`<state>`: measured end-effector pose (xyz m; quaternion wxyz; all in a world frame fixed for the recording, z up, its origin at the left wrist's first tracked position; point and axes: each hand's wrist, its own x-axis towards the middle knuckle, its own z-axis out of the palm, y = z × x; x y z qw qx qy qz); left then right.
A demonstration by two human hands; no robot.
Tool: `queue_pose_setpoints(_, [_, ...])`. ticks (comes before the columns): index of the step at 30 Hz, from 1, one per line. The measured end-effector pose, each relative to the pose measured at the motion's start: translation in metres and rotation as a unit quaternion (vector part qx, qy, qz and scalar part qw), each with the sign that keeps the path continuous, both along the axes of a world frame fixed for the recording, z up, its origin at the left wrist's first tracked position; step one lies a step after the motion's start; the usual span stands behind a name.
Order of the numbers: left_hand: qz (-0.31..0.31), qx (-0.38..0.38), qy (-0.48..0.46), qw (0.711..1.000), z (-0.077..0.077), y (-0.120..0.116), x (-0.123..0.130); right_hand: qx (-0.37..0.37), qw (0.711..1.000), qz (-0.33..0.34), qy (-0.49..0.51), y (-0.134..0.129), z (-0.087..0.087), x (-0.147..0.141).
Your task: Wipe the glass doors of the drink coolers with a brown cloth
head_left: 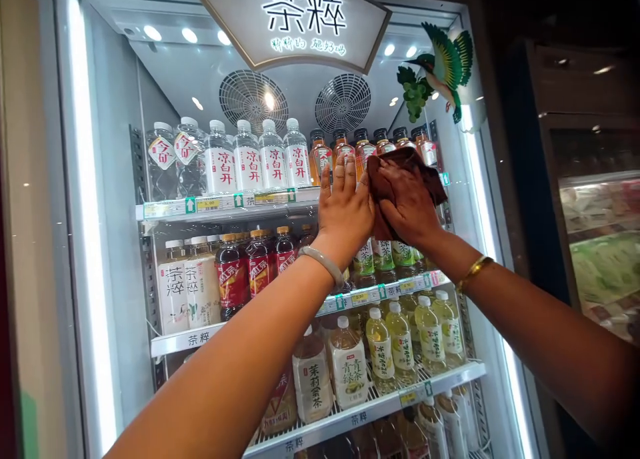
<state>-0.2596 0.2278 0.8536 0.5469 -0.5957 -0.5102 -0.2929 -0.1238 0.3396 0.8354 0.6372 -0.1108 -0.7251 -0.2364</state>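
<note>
Both arms reached up and forward; the left hand (346, 209) lay flat, fingers slightly parted, against the glass door (170, 96). Just beside it, the right hand (411, 202) spread open over the brown cloth (431, 174), pressing it to the glass before the upper shelves.

Beige wall (19, 179) far left. White light tubes (89, 232) glare left and right. Dark-framed case (555, 106) stands far right, blurred, inside softly lit.
</note>
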Motion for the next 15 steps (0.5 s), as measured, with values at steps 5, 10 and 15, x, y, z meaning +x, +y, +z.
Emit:
queue_pose_setpoints(5, [0.016, -0.013, -0.001, 1.000, -0.001, 0.027, 0.037, -0.038, 0.999, -0.007, 0.026, 0.020, 0.012, 0.025])
queue_pose_setpoints(10, [0.039, -0.025, 0.063, 0.997, -0.010, 0.043, 0.043, -0.051, 0.995, -0.018, 0.082, 0.031, -0.001, 0.027])
queue_pose_setpoints(15, [0.021, -0.007, 0.060, 0.998, -0.014, 0.047, 0.037, -0.008, 1.000, -0.023, -0.002, 0.056, 0.020, 0.058])
